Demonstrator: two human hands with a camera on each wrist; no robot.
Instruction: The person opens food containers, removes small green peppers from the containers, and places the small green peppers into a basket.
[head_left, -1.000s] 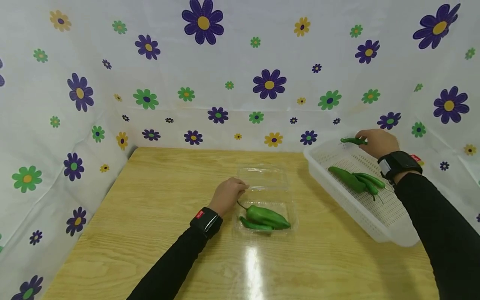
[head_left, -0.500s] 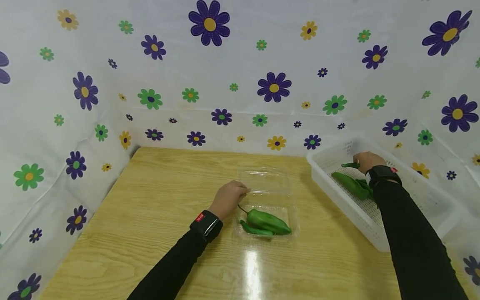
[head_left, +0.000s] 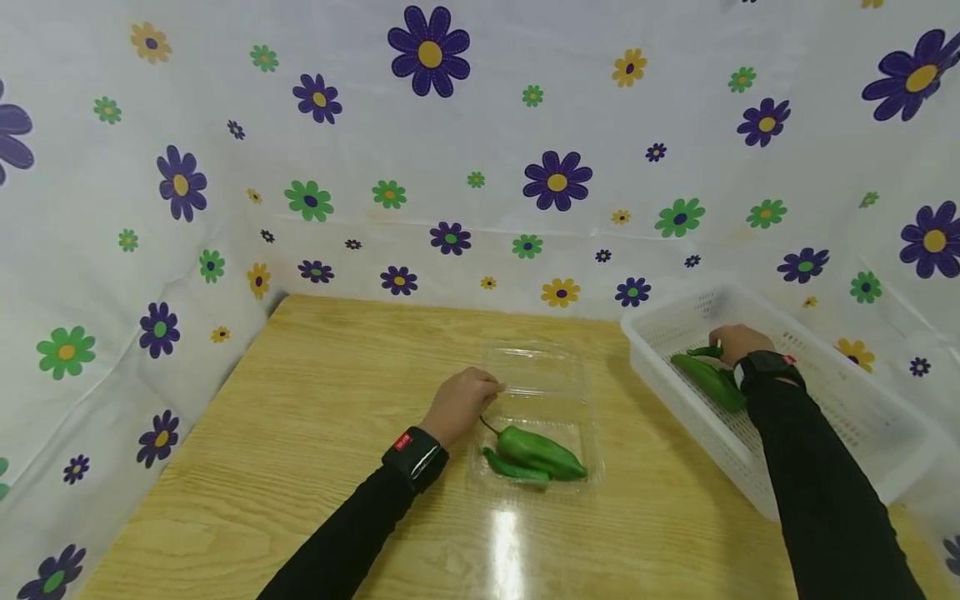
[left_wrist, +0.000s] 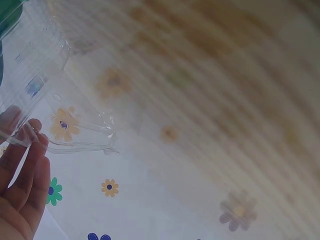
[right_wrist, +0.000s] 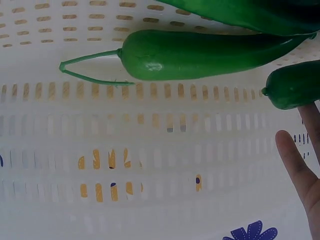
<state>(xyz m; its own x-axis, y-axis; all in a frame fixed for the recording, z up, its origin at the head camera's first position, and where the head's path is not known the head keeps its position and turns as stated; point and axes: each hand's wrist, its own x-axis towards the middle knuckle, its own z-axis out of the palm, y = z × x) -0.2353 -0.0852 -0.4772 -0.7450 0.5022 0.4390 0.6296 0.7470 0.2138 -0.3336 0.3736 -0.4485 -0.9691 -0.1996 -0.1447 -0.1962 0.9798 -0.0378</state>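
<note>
My left hand pinches the left edge of a clear plastic clamshell container; its lid lies folded back. Inside are a large green pepper with a long stem and a smaller green pepper. Over in the white basket, my right hand holds a small green pepper, its stem end pointing left in the right wrist view. Two of that hand's fingers show there, one apart from the pepper; the grip itself is out of frame. Below the hand lies a large green pepper.
The white perforated basket stands at the right of the wooden table. Another green pepper with a bent stem lies in it, mostly hidden by the right hand in the head view. A flower-printed sheet hangs behind.
My right hand has come down into the basket with the small pepper, from above its far side. My left hand keeps its hold on the container. The head view has shifted slightly.
</note>
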